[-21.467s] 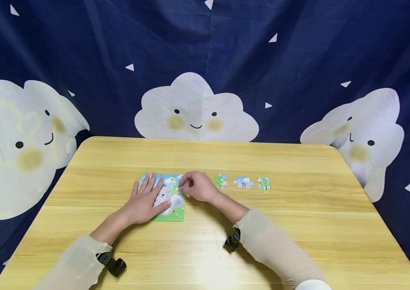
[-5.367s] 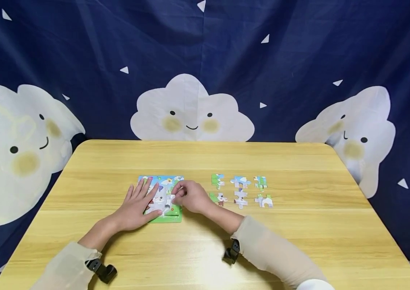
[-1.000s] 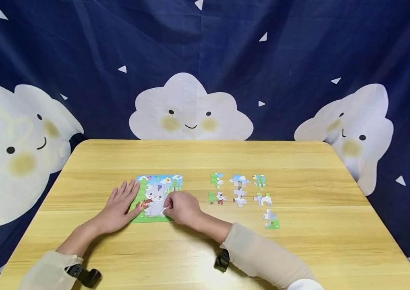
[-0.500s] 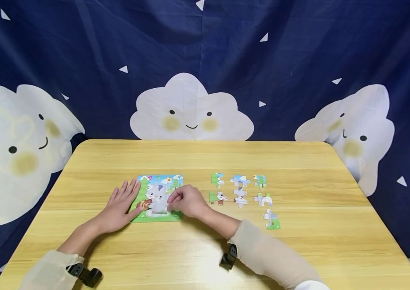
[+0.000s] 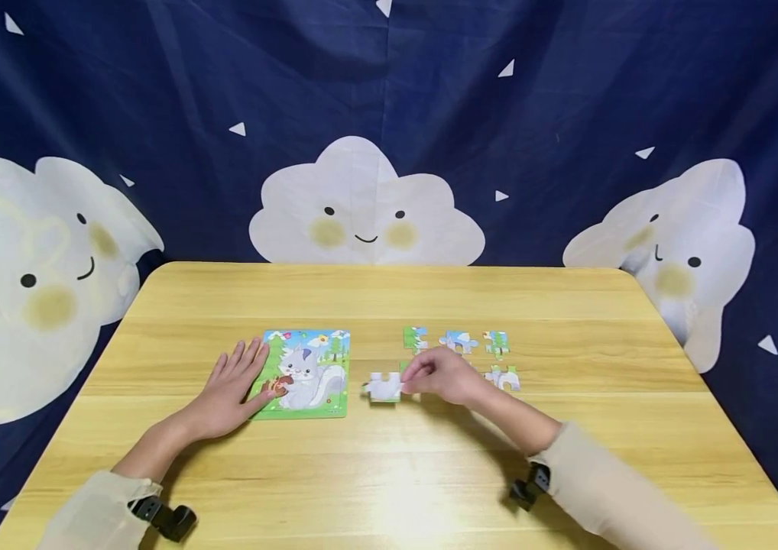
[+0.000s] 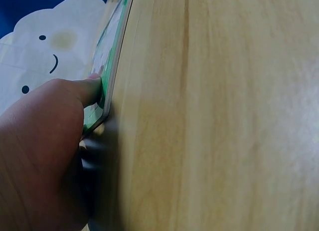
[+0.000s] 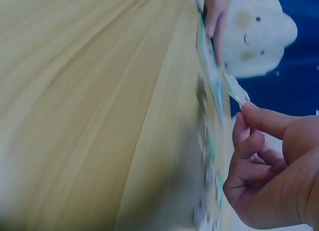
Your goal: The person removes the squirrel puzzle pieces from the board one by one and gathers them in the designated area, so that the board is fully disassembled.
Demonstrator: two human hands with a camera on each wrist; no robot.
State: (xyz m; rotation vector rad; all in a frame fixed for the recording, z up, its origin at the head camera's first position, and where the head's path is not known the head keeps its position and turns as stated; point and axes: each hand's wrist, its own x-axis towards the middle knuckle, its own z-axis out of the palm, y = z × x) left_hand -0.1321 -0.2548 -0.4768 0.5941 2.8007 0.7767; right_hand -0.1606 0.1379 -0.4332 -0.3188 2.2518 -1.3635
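Observation:
A puzzle board (image 5: 325,388) with a squirrel picture lies on the table. My left hand (image 5: 227,397) lies flat with straight fingers at the board's left edge; in the left wrist view its thumb (image 6: 89,90) rests on the green border. Between thumb and fingertips, my right hand (image 5: 447,374) pinches a grey-white jigsaw piece (image 5: 384,388) with a green lower edge. That piece (image 7: 236,89) is held up off the table, right of the board. The right hand and forearm cover some of the loose pieces.
Loose jigsaw pieces lie in rows right of the board: a green one (image 5: 414,338), a blue one (image 5: 458,341), a tree piece (image 5: 497,343) and a grey-white one (image 5: 503,378). The wooden table (image 5: 334,489) ends at a dark blue curtain (image 5: 430,92) with clouds.
My right hand has lifted the jigsaw piece off the board and carried it right, over the bare table. The squirrel picture there now shows uncovered. The left hand has stayed put.

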